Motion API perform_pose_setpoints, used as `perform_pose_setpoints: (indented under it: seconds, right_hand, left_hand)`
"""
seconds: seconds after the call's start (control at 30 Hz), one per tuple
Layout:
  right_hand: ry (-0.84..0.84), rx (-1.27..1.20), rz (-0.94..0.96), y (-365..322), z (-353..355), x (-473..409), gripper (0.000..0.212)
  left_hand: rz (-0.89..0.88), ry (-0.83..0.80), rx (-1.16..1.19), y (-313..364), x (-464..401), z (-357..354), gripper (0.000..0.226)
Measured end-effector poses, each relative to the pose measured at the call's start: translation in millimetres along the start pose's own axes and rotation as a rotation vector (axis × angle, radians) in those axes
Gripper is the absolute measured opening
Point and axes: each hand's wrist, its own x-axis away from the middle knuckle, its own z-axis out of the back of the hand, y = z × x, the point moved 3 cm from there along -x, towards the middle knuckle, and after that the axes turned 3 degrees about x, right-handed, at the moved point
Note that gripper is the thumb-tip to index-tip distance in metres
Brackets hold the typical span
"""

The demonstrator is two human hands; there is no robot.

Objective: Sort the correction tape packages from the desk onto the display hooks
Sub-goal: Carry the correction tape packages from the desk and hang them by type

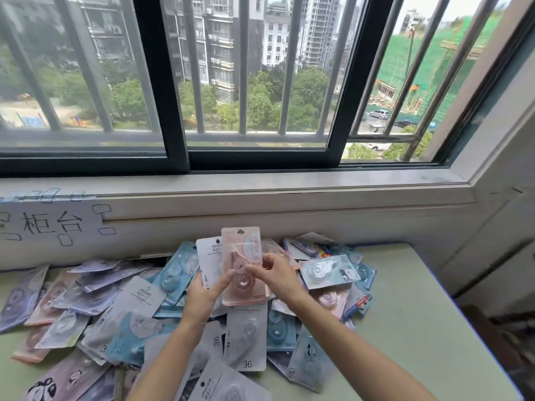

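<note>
Head view, nearest first: grey packs (246,340) marked 36 lie face up at the front of the bench (405,328), with two bare forearms reaching out over them. Beyond these the heap of packs (86,299) spreads across the left and middle of the bench in blue, lilac, pink and grey, overlapping with no order to them. Above the heap, the left hand (202,296) grips a small fan of packs from below, a white pack (208,256) at the back and a pink pack (241,264) in front. The right hand (272,270) pinches the pink pack at its right edge, fingers curled onto the blister. Further back a pale blue pack (327,270) rests on top of the pile near the wall, a paper sign (52,224) is taped on the left, and the window (246,82) stands behind. No hooks are in sight, so nothing shows as hung; judging by the heap, sorting has barely begun and nearly all of it is left, with the hands only gathering like packs
</note>
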Motion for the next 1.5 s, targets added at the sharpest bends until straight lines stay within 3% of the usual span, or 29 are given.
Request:
perform_pose_setpoints:
  seconds: [0.07, 0.17, 0.23, 0.27, 0.37, 0.43, 0.5, 0.57, 0.67, 0.73, 0.83, 1.03, 1.13, 1.3, 1.4, 1.5]
  right_hand:
    - [-0.018, 0.091, 0.016, 0.5, 3.5, 3.3, 0.023]
    - [-0.054, 0.178, 0.031, 2.8, 7.8, 4.8, 0.039]
    - [-0.026, 0.16, 0.013, 7.7, 18.7, -1.7, 0.033]
    - [0.027, 0.155, -0.008, 14.2, 29.1, -7.9, 0.029]
    - [0.307, 0.259, -0.149, 49.4, 73.2, -29.7, 0.049]
    - [0.42, 0.376, -0.332, 76.5, 102.0, -37.4, 0.059]
    - [0.437, 0.42, -0.555, 100.6, 123.3, -37.0, 0.073]
    - [0.394, 0.43, -0.731, 123.1, 134.4, -31.6, 0.086]
    - [0.312, 0.42, -0.807, 151.0, 137.7, -29.4, 0.088]
    - [0.349, 0.378, -0.829, 156.5, 139.0, -27.4, 0.098]
    - [0.501, 0.289, -0.794, 148.4, 145.7, -19.1, 0.1]
    - [0.669, 0.022, -0.594, 146.0, 173.1, -15.5, 0.025]
    - [0.676, -0.053, -0.523, 137.2, 181.5, -16.2, 0.023]
    - [0.786, 0.004, -0.238, 76.8, 195.3, -9.9, 0.014]
    - [0.718, -0.052, -0.103, 37.0, 193.5, -9.5, 0.012]
    - [0.46, -0.153, -0.012, -5.4, 169.8, -10.5, 0.011]
  left_hand:
    - [0.003, -0.033, -0.005, -0.8, 0.9, -2.5, 0.08]
    - [0.034, -0.036, 0.001, -2.2, 1.4, -6.8, 0.097]
    - [0.037, -0.025, 0.007, -2.0, 2.4, -6.7, 0.101]
    - [0.044, -0.022, 0.001, -1.2, 2.8, -5.8, 0.099]
    - [0.064, 0.016, 0.006, 1.9, 6.1, 1.3, 0.071]
    - [0.064, 0.046, 0.017, 2.3, 7.0, 8.0, 0.079]
    - [0.069, 0.066, 0.023, 2.3, 8.8, 12.8, 0.094]
    - [0.102, 0.056, 0.032, 1.3, 11.1, 14.5, 0.086]
    - [0.124, 0.062, 0.045, -0.5, 13.1, 14.2, 0.076]
    - [0.135, 0.064, 0.041, -2.0, 12.8, 12.2, 0.072]
    - [0.152, 0.062, 0.067, -3.8, 10.3, 6.6, 0.06]
    - [0.156, 0.061, 0.129, -4.8, 9.7, -7.6, 0.052]
    - [0.163, 0.05, 0.14, -6.0, 10.5, -10.4, 0.042]
    - [0.158, 0.048, 0.154, -6.1, 12.9, -10.6, 0.033]
    - [0.164, 0.054, 0.182, -5.1, 13.7, -10.5, 0.03]
    - [0.169, 0.042, 0.204, -2.2, 16.9, -11.7, 0.031]
